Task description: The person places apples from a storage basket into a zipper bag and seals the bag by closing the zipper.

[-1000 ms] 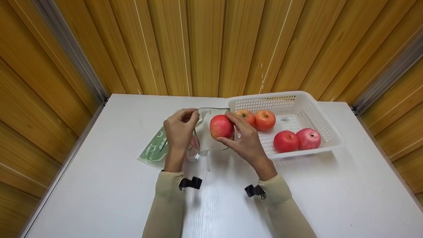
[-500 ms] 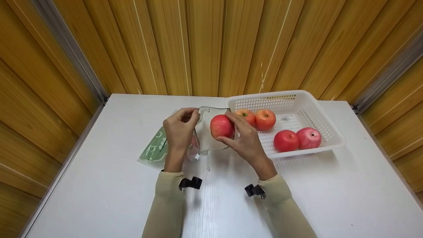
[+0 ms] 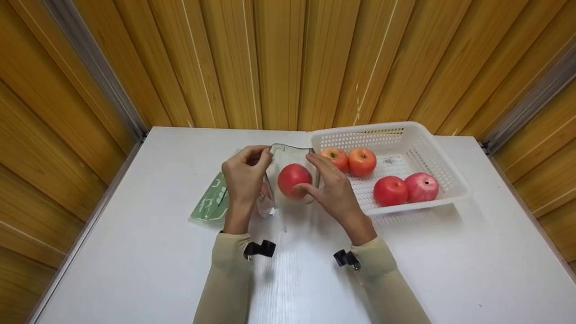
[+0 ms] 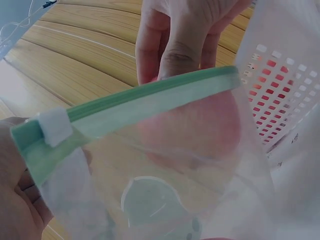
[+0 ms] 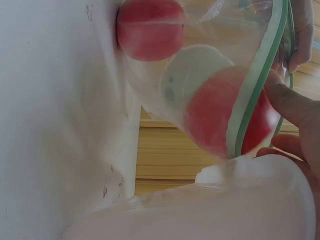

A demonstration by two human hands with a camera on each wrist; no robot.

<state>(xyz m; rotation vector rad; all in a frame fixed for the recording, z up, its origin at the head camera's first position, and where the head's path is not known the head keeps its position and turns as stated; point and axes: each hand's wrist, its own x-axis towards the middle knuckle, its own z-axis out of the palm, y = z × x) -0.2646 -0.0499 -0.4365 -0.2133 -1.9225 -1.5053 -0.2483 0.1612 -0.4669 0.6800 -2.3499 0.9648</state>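
A clear zip bag (image 4: 210,200) with a green zip strip (image 4: 145,92) and a white slider (image 4: 54,126) stands with its mouth spread. My left hand (image 3: 245,175) pinches the rim of the mouth. A red apple (image 3: 291,177) is in the mouth, part of it below the rim in the right wrist view. My right hand (image 3: 333,182) has its thumb and fingers spread apart at the mouth, the thumb overlapping the apple. Deeper in the bag lies another red apple (image 5: 150,32). A green printed part (image 3: 209,204) reaches out left under my left wrist.
A white perforated basket (image 3: 443,168) stands right of my right hand. Inside are two orange-red apples (image 3: 362,162) at the back left, plus a red apple (image 3: 390,191) and a pinkish round fruit (image 3: 422,186) in front. A wooden-panelled wall (image 3: 279,67) rises behind the white table (image 3: 135,252).
The apple has slipped down and left from between my right thumb and fingers into the bag's mouth. My right fingers have let go; my left hand has stayed on the rim.
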